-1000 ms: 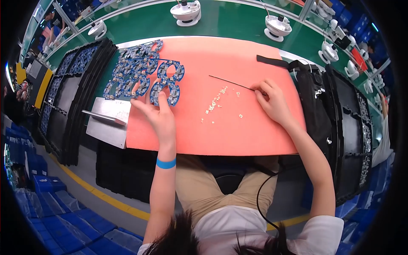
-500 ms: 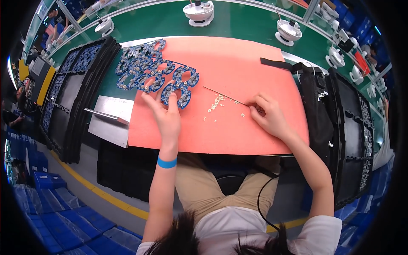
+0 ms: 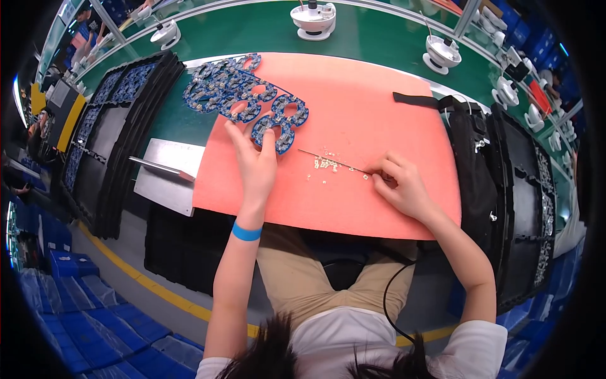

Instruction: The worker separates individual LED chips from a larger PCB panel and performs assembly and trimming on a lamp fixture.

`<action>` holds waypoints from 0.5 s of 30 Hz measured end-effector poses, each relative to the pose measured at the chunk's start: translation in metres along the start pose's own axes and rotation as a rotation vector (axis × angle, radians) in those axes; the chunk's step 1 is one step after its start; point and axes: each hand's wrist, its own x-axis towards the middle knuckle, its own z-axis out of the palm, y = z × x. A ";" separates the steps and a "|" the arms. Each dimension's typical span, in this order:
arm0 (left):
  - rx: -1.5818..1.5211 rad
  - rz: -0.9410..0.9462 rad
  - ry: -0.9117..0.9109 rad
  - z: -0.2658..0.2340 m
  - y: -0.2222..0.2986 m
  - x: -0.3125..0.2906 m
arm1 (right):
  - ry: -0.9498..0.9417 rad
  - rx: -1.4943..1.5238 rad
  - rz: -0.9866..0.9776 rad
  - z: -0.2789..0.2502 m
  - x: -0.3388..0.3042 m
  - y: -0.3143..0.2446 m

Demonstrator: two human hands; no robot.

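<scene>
On the pink mat (image 3: 353,88), my left hand (image 3: 255,170) is at the near edge of a blue ring-shaped circuit board (image 3: 282,104), its thumb on the board and its fingers partly hidden. More such boards (image 3: 221,88) lie in an overlapping heap just beyond, to the left. My right hand (image 3: 401,186) is closed round one end of a thin dark stick (image 3: 334,162), which slants leftward over the mat. Small pale square pieces (image 3: 325,164) lie in a loose cluster along the stick, with a few strays nearer me.
Black trays (image 3: 120,145) of boards are stacked at left, more trays (image 3: 524,208) at right. Beside the mat stand a metal plate with an upright flap (image 3: 165,183) and a black bag (image 3: 470,164) with a strap. White bowl-shaped stands (image 3: 314,25) line the green bench.
The stick's far tip has swung toward me, and the pale pieces beside it are bunched closer together and nearer. My left hand stays at the board. The whole view has shifted slightly.
</scene>
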 end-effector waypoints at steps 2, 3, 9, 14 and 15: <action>-0.006 -0.035 0.024 0.001 0.001 0.000 | -0.054 0.058 0.037 -0.002 0.002 -0.002; -0.005 -0.035 0.024 0.000 0.001 0.000 | -0.054 0.059 0.038 -0.002 0.003 -0.001; -0.023 -0.035 0.025 -0.003 -0.001 0.000 | 0.113 -0.045 -0.025 0.001 0.012 0.007; -0.033 -0.082 0.020 -0.005 -0.001 -0.002 | 0.003 -0.062 -0.046 0.002 0.007 0.004; -0.036 -0.097 0.029 -0.004 0.000 -0.003 | -0.014 -0.049 -0.052 0.002 0.007 0.004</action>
